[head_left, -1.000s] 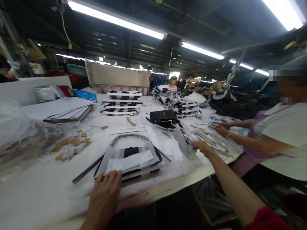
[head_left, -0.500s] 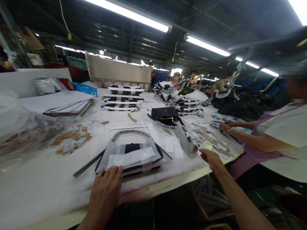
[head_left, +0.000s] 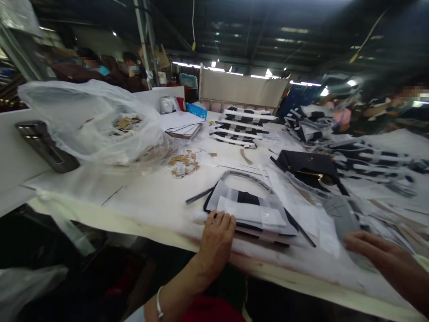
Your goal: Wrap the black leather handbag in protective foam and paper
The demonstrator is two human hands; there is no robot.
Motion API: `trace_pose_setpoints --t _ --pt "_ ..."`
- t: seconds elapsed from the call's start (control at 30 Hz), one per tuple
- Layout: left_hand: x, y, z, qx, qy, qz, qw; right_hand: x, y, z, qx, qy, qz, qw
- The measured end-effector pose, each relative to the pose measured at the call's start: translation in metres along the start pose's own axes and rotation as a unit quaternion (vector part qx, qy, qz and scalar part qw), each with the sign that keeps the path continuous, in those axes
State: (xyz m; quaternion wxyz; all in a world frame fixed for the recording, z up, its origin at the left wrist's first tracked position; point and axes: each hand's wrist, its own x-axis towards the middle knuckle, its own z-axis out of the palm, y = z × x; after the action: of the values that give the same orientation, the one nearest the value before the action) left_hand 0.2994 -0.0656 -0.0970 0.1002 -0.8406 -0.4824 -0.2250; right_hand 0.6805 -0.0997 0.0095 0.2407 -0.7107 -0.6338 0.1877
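Observation:
My left hand [head_left: 216, 239] lies flat, fingers together and stretched out, on the near edge of a black-and-white striped bag wrapped in clear plastic [head_left: 250, 212] at the table's front. My right hand [head_left: 372, 252] hovers blurred at the right, fingers extended, just in front of a grey tape dispenser [head_left: 342, 217]; nothing shows in it. A black handbag with a gold clasp [head_left: 308, 167] sits behind the wrapped bag.
A big clear plastic sack [head_left: 90, 123] of brown tags bulges at the left, loose tags [head_left: 182, 163] beside it. Stacks of striped bags [head_left: 243, 127] stand further back. A grey metal tool [head_left: 45, 147] rests on the white ledge. Other people stand behind.
The view swung left, bringing the plastic sack and left ledge in. My right hand pulled back from beside the tape roll toward me. My left hand stayed on the wrapped bag.

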Motion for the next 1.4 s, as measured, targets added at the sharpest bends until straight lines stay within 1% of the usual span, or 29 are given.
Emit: trace_pose_setpoints --t 0.03,0.07,0.13,0.17,0.23,0.27,0.33,0.43,0.53,0.63,0.8,0.9,1.0,1.17,1.27,1.4 --pt "-0.001 0.0 0.0 -0.002 -0.005 0.0 1.0 0.009 -0.03 0.006 0.01 -0.065 0.0 0.998" --pt "-0.001 0.001 0.0 -0.003 -0.009 0.0 1.0 0.019 -0.061 0.014 0.02 -0.112 -0.019 0.993" --pt "-0.003 0.001 0.001 -0.004 -0.008 0.001 1.0 0.037 -0.119 0.036 0.039 -0.219 -0.072 0.972" --pt "-0.003 0.001 0.001 -0.005 -0.006 0.001 1.0 0.047 -0.143 0.048 0.041 -0.261 -0.101 0.959" --pt "-0.004 0.001 0.002 -0.007 -0.002 -0.003 1.0 0.067 -0.18 0.073 0.034 -0.333 -0.157 0.929" --pt "-0.004 0.001 0.003 -0.008 -0.001 -0.005 1.0 0.077 -0.193 0.086 0.02 -0.359 -0.173 0.917" --pt "-0.004 0.001 0.003 -0.012 -0.002 -0.008 1.0 0.097 -0.208 0.108 -0.019 -0.405 -0.19 0.894" --pt "-0.003 0.001 0.004 -0.015 0.007 -0.006 1.0 0.12 -0.218 0.133 -0.087 -0.456 -0.202 0.862" --pt "-0.003 0.0 0.007 -0.021 0.029 -0.007 0.999 0.132 -0.227 0.147 -0.153 -0.484 -0.204 0.837" --pt "-0.002 -0.002 0.009 -0.038 0.036 -0.012 0.999 0.139 -0.238 0.152 -0.187 -0.512 -0.177 0.82" --pt "-0.001 -0.006 0.007 -0.063 0.037 -0.014 0.997 0.152 -0.244 0.151 -0.175 -0.563 -0.148 0.794" --pt "0.0 -0.007 0.005 -0.074 0.025 -0.021 0.997 0.159 -0.241 0.147 -0.179 -0.568 -0.142 0.79" --pt "0.001 -0.007 0.005 -0.081 0.019 -0.022 0.996 0.16 -0.239 0.148 -0.198 -0.567 -0.143 0.787" --pt "0.003 -0.008 0.002 -0.088 0.025 -0.028 0.995 0.151 -0.242 0.162 -0.256 -0.558 -0.176 0.769" --pt "0.004 -0.009 -0.001 -0.089 0.01 -0.029 0.996 0.148 -0.248 0.169 -0.274 -0.556 -0.191 0.761" --pt "0.005 -0.009 -0.004 -0.084 -0.006 -0.026 0.996 0.147 -0.255 0.171 -0.308 -0.543 -0.219 0.75"
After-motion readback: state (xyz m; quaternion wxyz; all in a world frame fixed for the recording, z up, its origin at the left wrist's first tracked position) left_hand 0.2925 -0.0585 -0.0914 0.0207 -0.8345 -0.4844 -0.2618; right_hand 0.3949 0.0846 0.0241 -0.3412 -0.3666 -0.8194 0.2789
